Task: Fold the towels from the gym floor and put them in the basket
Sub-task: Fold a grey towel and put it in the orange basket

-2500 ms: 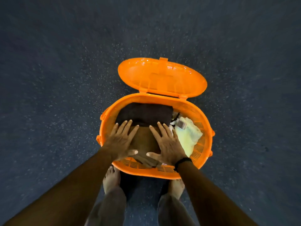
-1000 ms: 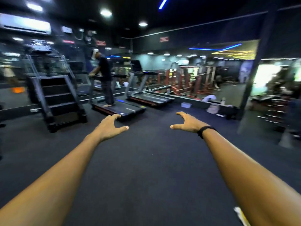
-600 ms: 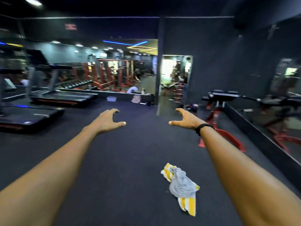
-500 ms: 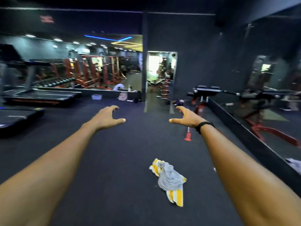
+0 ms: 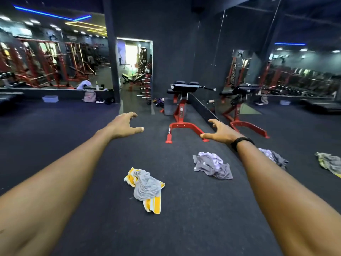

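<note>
View swings right since half a second ago: grey-purple towel (image 5: 212,166) now shows beside yellow-grey towel (image 5: 145,189), both crumpled on floor (image 5: 184,228). Left hand (image 5: 125,124), right hand (image 5: 221,133) out ahead, each grip slack, empty, likely readying to gather. Basket unseen.

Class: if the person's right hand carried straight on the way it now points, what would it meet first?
Probably the red bench; the right hand is open and empty, though depth is unclear.

Gym: red bench (image 5: 181,108), wall mirrors (image 5: 276,71)
</note>
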`<state>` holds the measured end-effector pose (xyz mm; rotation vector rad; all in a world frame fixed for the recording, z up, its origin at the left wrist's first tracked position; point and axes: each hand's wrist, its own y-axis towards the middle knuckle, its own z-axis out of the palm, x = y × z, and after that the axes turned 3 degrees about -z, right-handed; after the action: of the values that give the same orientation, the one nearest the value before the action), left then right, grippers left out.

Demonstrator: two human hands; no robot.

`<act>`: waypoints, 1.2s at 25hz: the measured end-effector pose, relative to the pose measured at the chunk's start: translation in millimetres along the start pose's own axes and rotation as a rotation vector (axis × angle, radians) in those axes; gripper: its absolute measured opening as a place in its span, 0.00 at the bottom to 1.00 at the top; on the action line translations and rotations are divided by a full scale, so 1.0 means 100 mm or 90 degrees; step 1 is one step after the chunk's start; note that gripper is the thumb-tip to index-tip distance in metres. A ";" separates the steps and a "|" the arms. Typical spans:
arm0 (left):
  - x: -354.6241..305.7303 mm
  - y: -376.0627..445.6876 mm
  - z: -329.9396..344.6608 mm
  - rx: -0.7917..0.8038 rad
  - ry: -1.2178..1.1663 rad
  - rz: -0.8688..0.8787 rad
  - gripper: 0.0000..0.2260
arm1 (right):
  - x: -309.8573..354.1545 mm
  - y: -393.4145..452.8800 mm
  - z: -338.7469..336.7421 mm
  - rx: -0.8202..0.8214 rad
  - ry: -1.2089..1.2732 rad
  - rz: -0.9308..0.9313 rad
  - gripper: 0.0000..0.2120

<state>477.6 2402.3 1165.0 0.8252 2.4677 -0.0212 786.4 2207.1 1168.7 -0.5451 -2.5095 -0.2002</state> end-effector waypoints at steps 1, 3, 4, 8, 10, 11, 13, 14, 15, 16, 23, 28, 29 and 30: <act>-0.05 0.05 0.09 -0.002 0.000 -0.002 0.33 | -0.09 0.03 -0.03 0.003 0.000 -0.004 0.43; -0.10 0.14 0.25 0.007 0.002 -0.017 0.33 | -0.23 0.13 -0.04 0.008 0.001 -0.017 0.40; -0.10 0.19 0.31 0.016 0.003 -0.027 0.33 | -0.28 0.19 -0.02 0.015 0.004 -0.020 0.38; 0.03 0.47 0.52 0.038 0.002 -0.060 0.34 | -0.36 0.58 0.20 0.041 0.023 -0.035 0.39; 0.16 0.69 0.61 0.043 0.001 -0.072 0.34 | -0.36 0.89 0.37 0.065 0.025 -0.045 0.41; 0.25 0.82 0.66 0.047 0.000 -0.078 0.34 | -0.35 1.07 0.46 0.076 0.023 -0.044 0.42; 0.44 1.14 0.71 0.052 -0.002 -0.090 0.34 | -0.31 1.45 0.60 0.089 0.009 -0.042 0.42; 0.54 1.30 0.74 0.051 -0.004 -0.097 0.34 | -0.29 1.65 0.66 0.092 0.003 -0.048 0.42; 0.67 1.50 0.76 0.048 -0.009 -0.105 0.35 | -0.26 1.91 0.74 0.097 -0.003 -0.054 0.41; 0.80 1.71 0.77 0.046 -0.015 -0.113 0.35 | -0.22 2.18 0.80 0.100 -0.008 -0.058 0.41; 1.50 3.09 0.71 0.090 -0.043 -0.159 0.34 | 0.16 3.87 1.17 0.123 -0.003 -0.062 0.41; 1.96 3.93 0.93 0.124 -0.040 -0.186 0.34 | 0.10 4.89 1.56 0.158 -0.021 -0.053 0.38; 2.07 4.09 1.01 0.128 -0.041 -0.198 0.34 | 0.05 5.11 1.68 0.164 -0.020 -0.052 0.37; 2.17 4.23 1.09 0.134 -0.041 -0.210 0.35 | 0.00 5.30 1.80 0.170 -0.016 -0.054 0.37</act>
<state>622.6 2847.1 1027.2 0.4823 2.5412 -0.4250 921.7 2732.8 1032.8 -0.3338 -2.5319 0.1110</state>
